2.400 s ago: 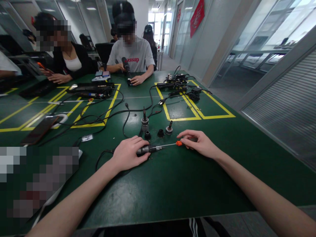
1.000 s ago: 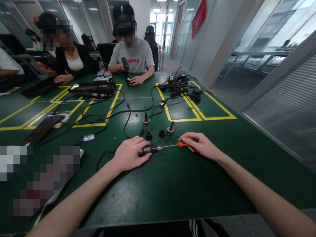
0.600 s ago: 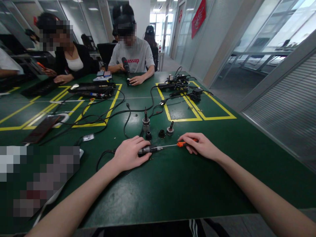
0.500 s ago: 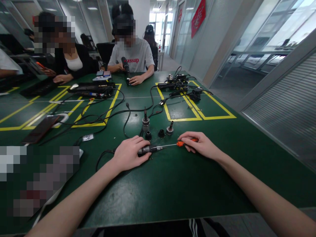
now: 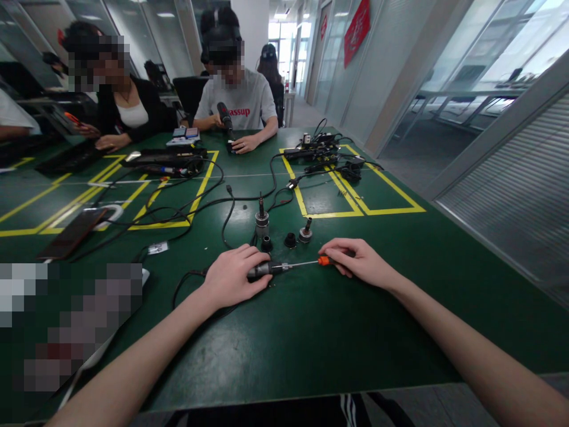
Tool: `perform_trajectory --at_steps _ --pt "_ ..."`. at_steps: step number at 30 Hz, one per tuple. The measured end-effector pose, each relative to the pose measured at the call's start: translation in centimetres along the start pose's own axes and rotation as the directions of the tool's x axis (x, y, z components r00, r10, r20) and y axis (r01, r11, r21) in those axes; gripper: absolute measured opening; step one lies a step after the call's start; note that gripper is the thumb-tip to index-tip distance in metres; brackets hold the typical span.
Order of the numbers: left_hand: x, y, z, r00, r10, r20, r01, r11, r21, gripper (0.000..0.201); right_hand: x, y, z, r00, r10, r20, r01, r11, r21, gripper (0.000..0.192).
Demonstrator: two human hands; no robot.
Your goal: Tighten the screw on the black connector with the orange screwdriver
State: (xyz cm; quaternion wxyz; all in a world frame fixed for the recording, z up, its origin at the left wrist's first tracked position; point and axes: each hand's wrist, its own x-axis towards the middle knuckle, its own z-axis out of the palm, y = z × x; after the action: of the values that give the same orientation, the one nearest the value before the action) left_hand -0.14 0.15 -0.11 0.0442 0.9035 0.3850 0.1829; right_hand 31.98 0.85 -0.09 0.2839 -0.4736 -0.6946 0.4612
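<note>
My left hand (image 5: pixel 233 276) is closed around a dark cylindrical corded tool (image 5: pixel 260 270) lying on the green table, its metal end pointing right. My right hand (image 5: pixel 355 261) pinches an orange-handled screwdriver (image 5: pixel 323 260). Its thin shaft lies almost level and reaches left to the tool's metal end; whether it sits inside a screw there I cannot tell. Behind the tool stand a metal cylinder with a thin shaft (image 5: pixel 262 222), a small black collar (image 5: pixel 267 244), a black cap-like ring (image 5: pixel 290 239) and a shorter metal part with a black stem (image 5: pixel 306 232).
Black cables (image 5: pixel 204 203) cross the table (image 5: pixel 320 338) on the left. A phone-like slab (image 5: pixel 75 234) lies there too. Tangled cords and adapters (image 5: pixel 320 148) sit at the back right by yellow tape. Across the table, a person (image 5: pixel 240 107) holds a black tool; another person (image 5: pixel 128 107) sits further left.
The fingers of my right hand have shifted around the screwdriver handle, and less of its orange shows. My left hand and the corded tool stay in place.
</note>
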Motion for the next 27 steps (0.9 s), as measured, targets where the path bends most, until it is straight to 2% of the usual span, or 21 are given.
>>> perform_trajectory --at_steps 8,15,21,27 --pt "-0.03 0.07 -0.03 1.0 -0.006 0.002 0.006 1.0 -0.005 0.023 0.13 -0.66 -0.38 0.992 -0.076 -0.101 0.076 0.997 0.002 0.039" --pt "-0.03 0.11 -0.12 1.0 -0.012 0.013 0.012 1.0 -0.009 0.023 0.02 -0.55 -0.18 1.0 0.025 -0.009 -0.025 0.999 0.037 0.047" --pt "-0.02 0.11 -0.15 1.0 -0.015 0.012 0.015 1.0 -0.004 0.022 0.19 -0.79 -0.55 0.995 -0.069 -0.076 0.068 0.998 -0.016 0.04" --pt "-0.05 0.12 -0.05 1.0 -0.021 0.016 0.021 1.0 -0.002 0.023 0.3 0.07 -0.2 0.999 0.025 -0.023 -0.024 0.999 0.035 0.056"
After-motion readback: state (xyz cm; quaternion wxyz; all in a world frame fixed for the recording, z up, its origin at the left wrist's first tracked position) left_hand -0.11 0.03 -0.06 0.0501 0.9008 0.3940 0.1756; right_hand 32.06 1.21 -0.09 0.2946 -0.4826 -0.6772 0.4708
